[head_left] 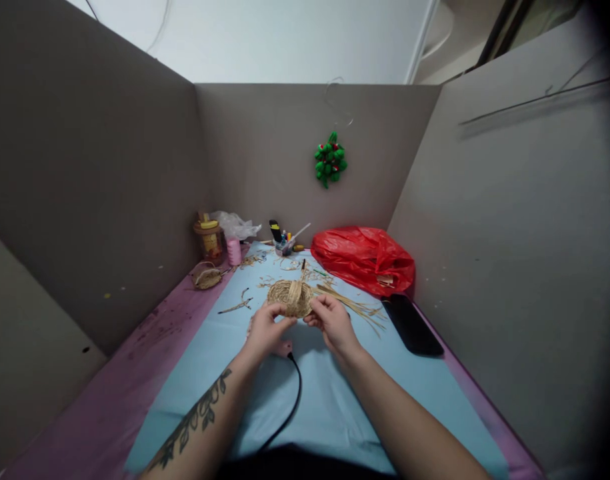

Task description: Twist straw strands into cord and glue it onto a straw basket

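A small oval woven straw piece point(279, 293) with a straw band across its middle is held up between my hands over the blue sheet. My left hand point(269, 327) pinches its lower left edge between thumb and fingers. At the lower right edge, the fingers of my right hand point(331, 321) are closed on the same piece. Under my left hand lies a pink object point(285, 348), mostly hidden, with a black cable point(299, 387) running from it towards me. Loose straw strands point(357, 305) lie just beyond my right hand.
A red plastic bag point(359, 257) and a black phone-like slab point(413, 325) are at the right. At the back stand a box of pens point(285, 247), a pink thread spool point(233, 251) and a lidded cup point(209, 240). Grey partitions point(265, 147) enclose the table.
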`<action>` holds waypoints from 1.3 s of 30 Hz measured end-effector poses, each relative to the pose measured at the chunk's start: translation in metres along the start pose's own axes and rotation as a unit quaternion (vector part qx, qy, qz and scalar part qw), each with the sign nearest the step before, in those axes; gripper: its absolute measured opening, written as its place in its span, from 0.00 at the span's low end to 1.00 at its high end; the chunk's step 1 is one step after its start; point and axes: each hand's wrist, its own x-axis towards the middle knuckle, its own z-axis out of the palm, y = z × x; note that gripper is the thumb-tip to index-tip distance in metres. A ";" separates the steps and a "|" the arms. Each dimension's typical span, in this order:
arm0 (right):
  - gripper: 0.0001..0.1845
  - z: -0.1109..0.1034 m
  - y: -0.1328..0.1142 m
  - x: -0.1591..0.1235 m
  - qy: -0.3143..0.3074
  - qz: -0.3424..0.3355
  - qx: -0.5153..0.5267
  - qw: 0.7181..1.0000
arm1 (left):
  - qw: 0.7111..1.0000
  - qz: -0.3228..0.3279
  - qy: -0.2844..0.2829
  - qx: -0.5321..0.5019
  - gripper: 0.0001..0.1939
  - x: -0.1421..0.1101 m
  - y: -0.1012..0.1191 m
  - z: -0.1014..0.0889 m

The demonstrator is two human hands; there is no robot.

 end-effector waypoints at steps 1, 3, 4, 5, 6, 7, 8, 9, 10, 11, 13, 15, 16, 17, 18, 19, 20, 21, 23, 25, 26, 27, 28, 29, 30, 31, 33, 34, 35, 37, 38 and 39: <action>0.21 0.000 0.000 -0.001 -0.001 -0.001 -0.001 1.000 | 1.000 0.000 0.002 0.007 0.03 0.000 0.000 -0.001; 0.21 0.001 0.000 -0.001 -0.002 -0.001 0.002 1.000 | 1.000 0.004 0.001 0.024 0.03 0.000 -0.001 -0.002; 0.21 0.001 0.000 -0.001 -0.002 -0.002 0.004 1.000 | 0.999 0.009 0.001 0.033 0.02 0.000 -0.001 -0.002; 0.21 0.000 0.000 -0.001 -0.001 -0.002 0.008 1.000 | 0.999 0.016 0.000 0.041 0.02 0.000 0.000 -0.003; 0.20 0.000 0.000 -0.001 0.000 -0.003 0.012 1.000 | 0.999 0.024 -0.002 0.048 0.02 0.000 0.002 -0.003; 0.21 0.000 0.001 -0.001 0.002 -0.004 0.017 1.000 | 0.998 0.031 -0.004 0.052 0.02 -0.001 0.004 -0.004; 0.21 0.000 0.001 0.000 0.004 -0.001 0.022 1.000 | 0.998 0.036 -0.008 0.054 0.02 -0.001 0.007 -0.004; 0.21 0.000 0.002 0.000 0.006 0.004 0.028 1.000 | 0.998 0.038 -0.013 0.053 0.03 -0.002 0.010 -0.005; 0.22 0.000 0.003 0.000 0.007 0.012 0.035 0.999 | 0.998 0.039 -0.018 0.052 0.03 -0.002 0.012 -0.006; 0.22 0.000 0.003 0.000 0.009 0.022 0.043 0.999 | 0.998 0.040 -0.021 0.051 0.04 -0.002 0.014 -0.007; 0.23 0.000 0.003 0.000 0.013 0.037 0.057 0.998 | 0.997 0.045 -0.025 0.052 0.05 -0.002 0.016 -0.008; 0.23 0.000 0.004 0.000 0.022 0.043 0.068 0.997 | 0.997 0.054 -0.029 0.048 0.08 -0.001 0.011 -0.009; 0.22 0.000 0.004 0.001 0.026 0.043 0.072 0.996 | 0.997 0.059 -0.032 0.044 0.11 -0.001 0.007 -0.009; 0.22 0.001 0.003 0.001 0.030 0.042 0.075 0.996 | 0.997 0.063 -0.034 0.038 0.14 0.000 0.003 -0.009; 0.22 0.001 0.003 0.001 0.033 0.040 0.077 0.996 | 0.997 0.067 -0.035 0.034 0.18 0.000 -0.002 -0.009; 0.22 0.001 0.003 0.001 0.036 0.037 0.077 0.996 | 0.997 0.068 -0.034 0.030 0.22 0.001 -0.006 -0.009; 0.22 0.001 0.003 0.002 0.040 0.032 0.076 0.996 | 0.997 0.069 -0.035 0.028 0.25 0.001 -0.009 -0.008; 0.22 0.001 0.002 0.002 0.045 0.026 0.074 0.996 | 0.997 0.068 -0.040 0.026 0.26 0.000 -0.010 -0.007; 0.22 0.000 0.001 0.003 0.061 0.015 0.068 0.996 | 0.996 0.063 -0.053 0.015 0.30 -0.002 -0.008 -0.006; 0.22 -0.002 0.001 0.005 0.081 0.006 0.060 0.995 | 0.997 0.059 -0.054 -0.014 0.37 -0.003 -0.001 -0.006; 0.22 -0.003 0.000 0.006 0.090 0.002 0.056 0.994 | 0.997 0.061 -0.038 -0.034 0.42 -0.004 0.003 -0.007; 0.21 -0.005 0.000 0.007 0.096 -0.001 0.053 0.994 | 0.996 0.068 -0.006 -0.056 0.46 -0.004 0.007 -0.008; 0.21 -0.006 0.001 0.008 0.101 -0.003 0.053 0.994 | 0.993 0.080 0.037 -0.079 0.47 -0.003 0.010 -0.009; 0.21 -0.008 0.001 0.009 0.103 -0.005 0.054 0.993 | 0.987 0.092 0.088 -0.103 0.45 -0.002 0.012 -0.011; 0.21 -0.009 0.001 0.009 0.104 -0.006 0.057 0.993 | 0.978 0.100 0.136 -0.125 0.40 0.000 0.013 -0.014; 0.21 -0.010 0.001 0.010 0.105 -0.007 0.060 0.993 | 0.968 0.100 0.178 -0.148 0.34 0.002 0.013 -0.016; 0.21 -0.010 0.001 0.010 0.107 -0.009 0.067 0.992 | 0.954 0.060 0.216 -0.197 0.19 0.008 0.010 -0.022; 0.21 -0.010 0.001 0.010 0.106 -0.009 0.069 0.992 | 0.949 0.027 0.216 -0.229 0.16 0.011 0.008 -0.024; 0.21 -0.010 0.001 0.010 0.105 -0.010 0.071 0.992 | 0.941 -0.001 0.212 -0.264 0.17 0.013 0.006 -0.025; 0.21 -0.009 0.001 0.009 0.104 -0.011 0.073 0.992 | 0.928 -0.042 0.197 -0.312 0.19 0.016 0.004 -0.027; 0.21 -0.009 0.001 0.009 0.104 -0.012 0.073 0.992 | 0.924 -0.054 0.191 -0.328 0.19 0.016 0.004 -0.027; 0.21 -0.009 0.001 0.009 0.104 -0.013 0.073 0.992 | 0.920 -0.062 0.188 -0.338 0.20 0.016 0.005 -0.028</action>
